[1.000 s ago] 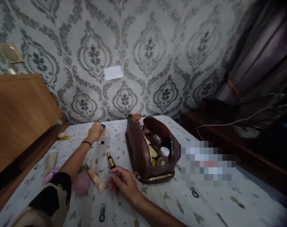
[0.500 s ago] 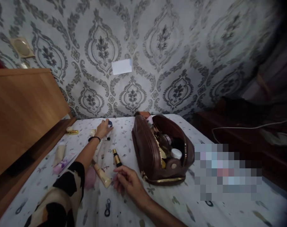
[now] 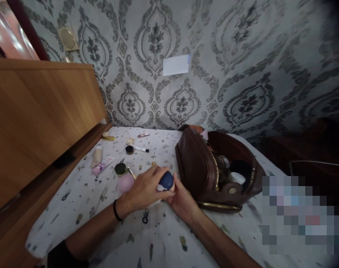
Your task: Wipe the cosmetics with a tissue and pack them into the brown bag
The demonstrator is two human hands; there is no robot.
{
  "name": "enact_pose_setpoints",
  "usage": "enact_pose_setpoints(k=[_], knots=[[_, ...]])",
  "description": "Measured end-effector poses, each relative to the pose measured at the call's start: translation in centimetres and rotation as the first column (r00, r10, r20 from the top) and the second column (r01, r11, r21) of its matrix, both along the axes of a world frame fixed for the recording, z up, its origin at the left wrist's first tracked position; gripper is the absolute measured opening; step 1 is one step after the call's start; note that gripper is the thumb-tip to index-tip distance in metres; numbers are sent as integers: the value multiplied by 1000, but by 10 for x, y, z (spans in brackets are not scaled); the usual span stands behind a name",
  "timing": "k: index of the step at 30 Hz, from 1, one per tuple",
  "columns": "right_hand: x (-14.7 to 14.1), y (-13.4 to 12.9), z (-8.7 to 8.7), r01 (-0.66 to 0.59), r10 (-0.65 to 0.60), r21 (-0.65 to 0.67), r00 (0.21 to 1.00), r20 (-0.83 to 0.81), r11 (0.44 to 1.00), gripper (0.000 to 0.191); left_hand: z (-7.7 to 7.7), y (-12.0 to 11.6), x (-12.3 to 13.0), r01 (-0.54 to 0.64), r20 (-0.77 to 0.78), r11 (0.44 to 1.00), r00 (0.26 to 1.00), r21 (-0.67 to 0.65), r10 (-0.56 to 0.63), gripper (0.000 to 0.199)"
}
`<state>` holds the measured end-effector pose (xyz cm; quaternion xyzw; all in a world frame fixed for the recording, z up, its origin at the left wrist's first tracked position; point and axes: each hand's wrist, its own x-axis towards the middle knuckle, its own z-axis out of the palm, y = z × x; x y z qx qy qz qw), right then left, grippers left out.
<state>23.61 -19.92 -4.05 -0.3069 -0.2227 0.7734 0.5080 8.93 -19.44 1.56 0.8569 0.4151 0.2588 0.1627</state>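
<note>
My left hand (image 3: pixel 143 188) grips a small rounded container with a dark blue top (image 3: pixel 166 180), in front of me at the middle of the view. My right hand (image 3: pixel 183 201) closes on it from the other side. Just left of my left hand lie a pink round sponge (image 3: pixel 126 184) and a jar with a dark lid (image 3: pixel 120 169). To the right stands an open brown leather bag (image 3: pixel 192 167) with a gold zip. Inside it shows a white-lidded jar (image 3: pixel 237 178). My left hand hides part of the things beneath it.
Farther left lie a beige tube (image 3: pixel 97 156), a purple-and-white tube (image 3: pixel 102 166) and a gold stick (image 3: pixel 108 138). A small black-lidded pot (image 3: pixel 129 149) and a white pen-like stick (image 3: pixel 140 149) lie behind. A wooden cabinet (image 3: pixel 46 104) borders the left; patterned wall behind.
My left hand has brought the blue-topped container from the back of the cloth toward me. My right hand has come up to meet it. The view has shifted left.
</note>
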Motion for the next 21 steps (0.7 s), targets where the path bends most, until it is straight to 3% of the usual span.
enact_pose_setpoints(k=[5,11,18,21], knots=[[-3,-13,2,74,-70,-102,997,37,992,31,-10,-15,1,-25,-126,993,991,114,40,61],[-8,-28,-4,174,-192,118,968,160,978,47,-17,-27,6,10,-156,964,987,266,32,49],[-11,-32,-14,43,-113,223,942,315,974,48,-17,-23,-2,-33,-112,989,993,143,49,28],[-8,-32,-17,5,-175,347,870,461,938,49,-12,-22,-5,-19,-40,996,999,87,22,25]])
